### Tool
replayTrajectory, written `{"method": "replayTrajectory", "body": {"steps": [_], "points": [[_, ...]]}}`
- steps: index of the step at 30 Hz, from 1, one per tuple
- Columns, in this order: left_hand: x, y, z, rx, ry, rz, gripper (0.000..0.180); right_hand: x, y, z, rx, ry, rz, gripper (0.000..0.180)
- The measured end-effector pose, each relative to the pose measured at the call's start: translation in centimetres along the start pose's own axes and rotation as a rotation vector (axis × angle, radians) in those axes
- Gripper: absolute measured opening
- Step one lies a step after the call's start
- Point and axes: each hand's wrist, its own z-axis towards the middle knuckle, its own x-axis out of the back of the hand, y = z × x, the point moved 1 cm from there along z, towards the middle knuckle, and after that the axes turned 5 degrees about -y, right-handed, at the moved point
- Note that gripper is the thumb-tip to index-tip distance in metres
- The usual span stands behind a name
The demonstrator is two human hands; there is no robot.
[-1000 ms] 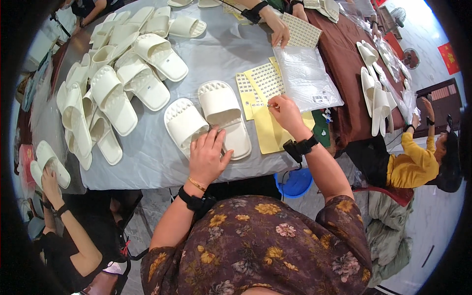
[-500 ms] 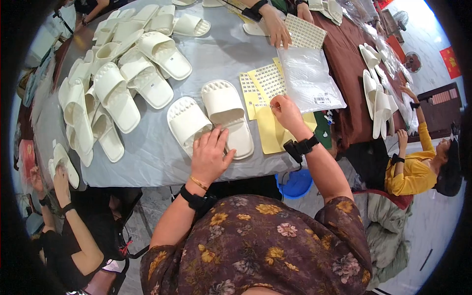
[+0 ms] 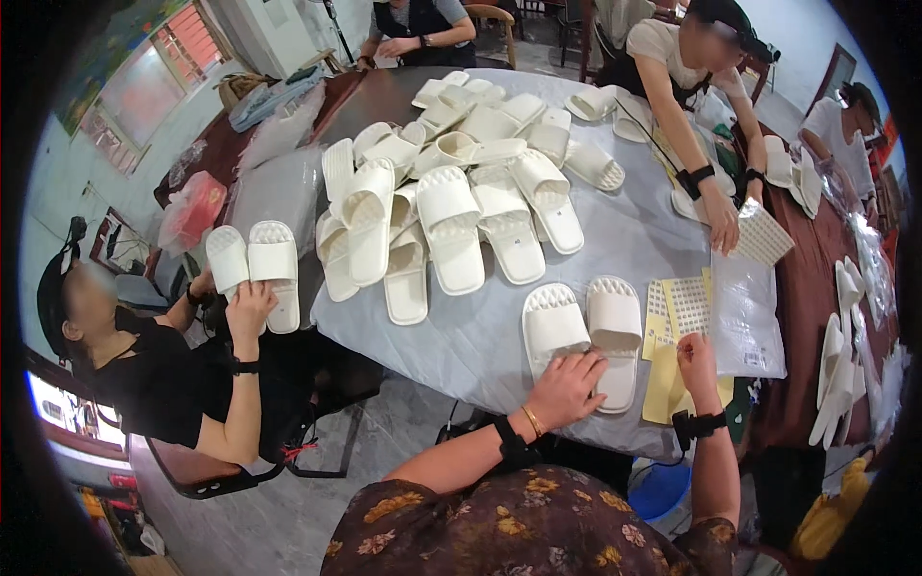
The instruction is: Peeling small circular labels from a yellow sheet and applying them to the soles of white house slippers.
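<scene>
A pair of white slippers lies near the table's front edge, toes facing away: a left slipper [image 3: 555, 331] and a right slipper [image 3: 615, 346]. My left hand [image 3: 569, 389] is open, resting across their heel ends with its fingers spread. To the right, my right hand [image 3: 697, 363] is closed in a pinch above yellow-backed sticker sheets [image 3: 677, 312]; whatever its fingertips hold, if anything, is too small to make out. Bare yellow backing paper [image 3: 663, 384] lies under that hand. Beside the sheets is a clear plastic bag [image 3: 747, 317].
Many white slippers are heaped in a pile [image 3: 451, 192] on the grey-covered table [image 3: 461, 346]. At the left a co-worker's hand [image 3: 252, 305] touches another slipper pair [image 3: 274, 254]. Across the table a co-worker's hand [image 3: 720, 216] is by a sticker sheet [image 3: 764, 233]. A blue basin [image 3: 659, 492] sits below.
The view has swung left and up, so the table and my hands appear farther right and lower. Against the slippers and sheets, both my hands keep about the same places.
</scene>
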Motion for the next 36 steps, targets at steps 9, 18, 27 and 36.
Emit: {"method": "replayTrajectory", "body": {"steps": [9,18,27,36], "points": [[-0.4,0.0,0.3,0.025,-0.05,0.014,0.058,0.2,-0.5,0.0,-0.106,-0.042,-0.086,0.01],[0.0,0.3,0.5,-0.012,-0.004,0.021,0.055,0.3,-1.6,-0.4,-0.098,0.026,-0.049,0.006],[0.3,0.4,0.6,-0.032,0.02,0.073,0.056,0.2,-1.5,-0.4,-0.097,0.05,-0.019,0.009],[0.3,0.2,0.6,-0.006,-0.003,0.03,0.055,1.2,-2.5,-0.5,-0.106,-0.021,0.057,0.011]]}}
